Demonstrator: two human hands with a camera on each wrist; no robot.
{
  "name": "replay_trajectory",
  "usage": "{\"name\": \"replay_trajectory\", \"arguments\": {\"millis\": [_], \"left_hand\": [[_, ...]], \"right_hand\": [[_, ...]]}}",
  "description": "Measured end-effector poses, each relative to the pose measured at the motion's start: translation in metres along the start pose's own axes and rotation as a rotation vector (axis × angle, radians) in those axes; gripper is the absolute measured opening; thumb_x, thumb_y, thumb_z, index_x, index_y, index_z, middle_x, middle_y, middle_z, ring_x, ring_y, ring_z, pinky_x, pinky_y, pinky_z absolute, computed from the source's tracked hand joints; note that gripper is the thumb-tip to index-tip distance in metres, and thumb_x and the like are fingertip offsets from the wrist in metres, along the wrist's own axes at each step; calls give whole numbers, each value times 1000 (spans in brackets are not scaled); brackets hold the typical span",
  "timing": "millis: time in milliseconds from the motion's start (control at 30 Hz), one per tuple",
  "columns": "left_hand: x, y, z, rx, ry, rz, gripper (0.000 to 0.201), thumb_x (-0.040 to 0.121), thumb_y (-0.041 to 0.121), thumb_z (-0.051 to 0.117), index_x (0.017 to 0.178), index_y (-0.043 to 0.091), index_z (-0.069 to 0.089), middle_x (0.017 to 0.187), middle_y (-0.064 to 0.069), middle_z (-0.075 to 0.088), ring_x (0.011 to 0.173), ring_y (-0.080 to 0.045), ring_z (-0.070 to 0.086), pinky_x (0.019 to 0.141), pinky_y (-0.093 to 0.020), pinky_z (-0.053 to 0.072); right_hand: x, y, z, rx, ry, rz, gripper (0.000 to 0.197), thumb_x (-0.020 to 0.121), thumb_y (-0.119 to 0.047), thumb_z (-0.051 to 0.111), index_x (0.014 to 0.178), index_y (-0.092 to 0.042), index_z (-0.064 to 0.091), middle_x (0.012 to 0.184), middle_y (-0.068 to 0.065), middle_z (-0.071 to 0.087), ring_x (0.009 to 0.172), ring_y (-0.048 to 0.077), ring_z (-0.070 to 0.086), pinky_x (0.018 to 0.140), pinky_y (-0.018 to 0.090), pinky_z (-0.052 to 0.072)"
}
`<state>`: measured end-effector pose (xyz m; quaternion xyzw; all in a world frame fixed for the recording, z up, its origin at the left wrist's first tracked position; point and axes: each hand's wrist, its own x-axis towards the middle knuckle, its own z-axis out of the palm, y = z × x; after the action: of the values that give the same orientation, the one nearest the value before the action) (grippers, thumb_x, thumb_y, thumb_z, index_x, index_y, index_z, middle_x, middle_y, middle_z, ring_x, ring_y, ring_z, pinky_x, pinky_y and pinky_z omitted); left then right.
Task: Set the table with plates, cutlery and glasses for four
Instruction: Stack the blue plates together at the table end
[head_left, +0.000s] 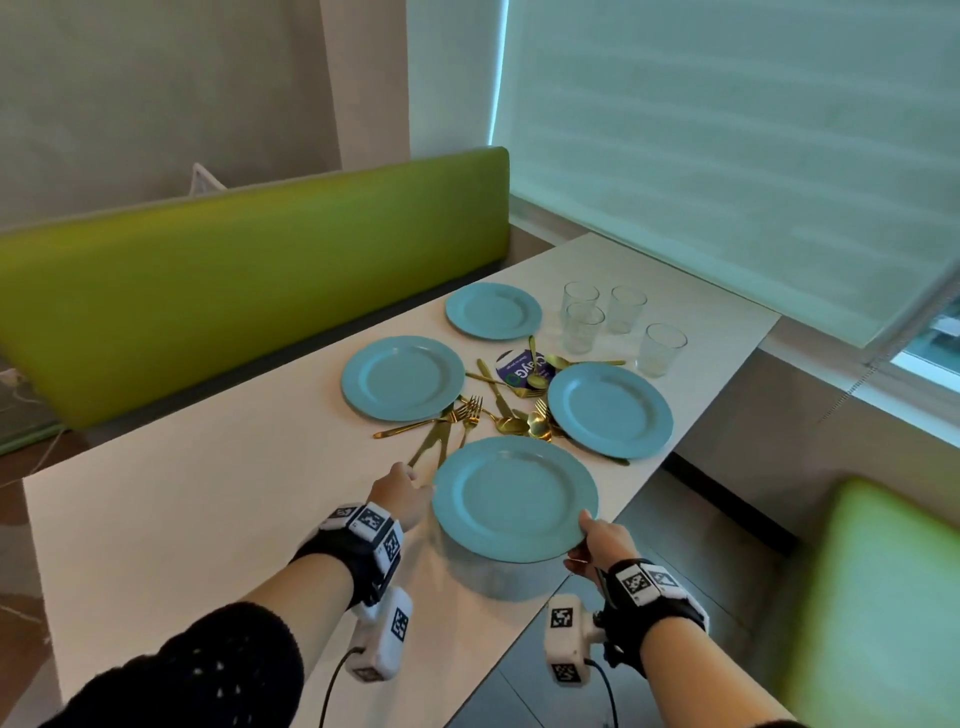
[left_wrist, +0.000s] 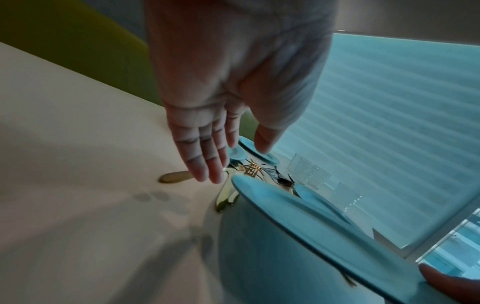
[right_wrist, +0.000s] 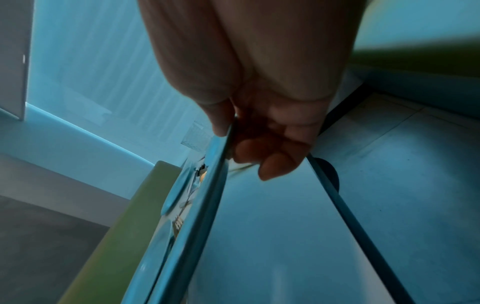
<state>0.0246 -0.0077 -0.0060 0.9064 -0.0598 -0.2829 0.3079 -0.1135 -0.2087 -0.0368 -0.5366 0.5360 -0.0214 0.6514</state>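
A blue plate (head_left: 514, 499) was held lifted above the near part of the white table (head_left: 208, 509), its shadow cast on the tabletop below it. It was gripped at its near right rim by the right hand (head_left: 597, 543), the thumb laid on top of the rim and the fingers (right_wrist: 275, 166) curled beneath it. The left hand (head_left: 400, 496) was held just beside the plate's left edge, its fingers (left_wrist: 205, 162) straight and spread above the tabletop, with nothing held in it; whether the plate's rim was touched by it could not be told. Three more blue plates were set on the table beyond: one to the far right (head_left: 610, 410), one to the far left (head_left: 402, 378), and one farthest away (head_left: 493, 310). Between the four plates a loose heap of gold cutlery (head_left: 498, 410) was spread, forks, knives and spoons lying crossed over one another, some handles tucked under plate rims. A small dark printed card (head_left: 519, 370) was seen among the cutlery. Four clear glasses (head_left: 584, 327) were stood upright at the far right of the table, near a window blind (head_left: 727, 156). A green bench back (head_left: 249, 280) was seen beyond the table's left side.
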Motion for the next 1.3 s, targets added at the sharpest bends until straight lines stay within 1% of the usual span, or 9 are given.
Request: {"name": "replay_trajectory", "arguments": {"millis": [233, 400, 500, 667, 733, 800, 967, 1100, 1300], "left_hand": [[24, 50, 9, -182, -40, 37, 51, 94, 43, 39, 117, 0, 53, 106, -15, 63, 83, -26, 60, 72, -26, 46], [62, 88, 19, -514, 16, 68, 48, 99, 32, 33, 115, -5, 59, 118, -23, 62, 109, -34, 59, 98, -39, 45], [105, 104, 35, -609, 82, 57, 59, 82, 45, 37, 108, -1, 62, 113, -24, 65, 105, -37, 61, 96, -48, 48], [175, 111, 66, -725, 143, 22, 62, 66, 59, 36, 96, 12, 61, 107, -20, 66, 101, -37, 63, 94, -57, 47], [182, 113, 69, -760, 164, -15, 59, 65, 60, 36, 91, 14, 62, 106, -20, 66, 100, -38, 63, 94, -57, 47], [191, 110, 72, -773, 170, -59, 53, 67, 56, 37, 88, 14, 62, 106, -20, 67, 99, -37, 64, 93, -56, 48], [179, 123, 58, -747, 236, -112, 60, 80, 49, 40, 115, 4, 60, 117, -21, 64, 107, -39, 60, 97, -54, 46], [146, 157, 37, -728, 257, -100, 44, 99, 27, 33, 123, -2, 54, 126, -21, 57, 116, -36, 54, 104, -47, 41], [155, 160, 42, -743, 230, -86, 45, 100, 26, 32, 131, -2, 50, 138, -19, 50, 125, -35, 48, 108, -44, 37]], "right_hand": [[13, -46, -26, 75, -31, -78, 25, 100, -18, 44, 81, -3, 51, 72, 15, 55, 61, 24, 52, 52, 33, 42], [41, -86, -32, 79, -49, -86, 24, 99, -22, 45, 82, -6, 50, 73, 13, 56, 63, 23, 54, 55, 34, 44], [60, -112, -41, 7, -26, -99, 30, 98, -30, 47, 78, -7, 50, 68, 11, 51, 58, 22, 50, 55, 33, 46], [113, -148, -74, -414, 156, -168, 36, 96, -29, 43, 99, 2, 61, 87, 15, 58, 78, 28, 57, 78, 37, 53], [127, -152, -92, -696, 186, -159, 35, 94, -21, 45, 120, 1, 56, 113, 18, 61, 103, 29, 60, 76, 19, 51], [130, -150, -103, -950, 166, -177, 37, 95, -23, 47, 125, -4, 51, 128, 12, 58, 117, 28, 57, 80, 19, 50], [148, -137, -102, -1241, 109, -239, 39, 95, -31, 45, 126, -7, 48, 129, 12, 57, 120, 26, 55, 93, 26, 44], [164, -135, -96, -1136, 62, -213, 35, 91, -31, 53, 118, -8, 52, 121, 12, 61, 110, 28, 60, 89, 31, 48], [181, -145, -87, -302, 186, 31, 51, 98, -31, 39, 124, 11, 53, 111, 25, 59, 107, 39, 58, 100, 47, 45]]}}
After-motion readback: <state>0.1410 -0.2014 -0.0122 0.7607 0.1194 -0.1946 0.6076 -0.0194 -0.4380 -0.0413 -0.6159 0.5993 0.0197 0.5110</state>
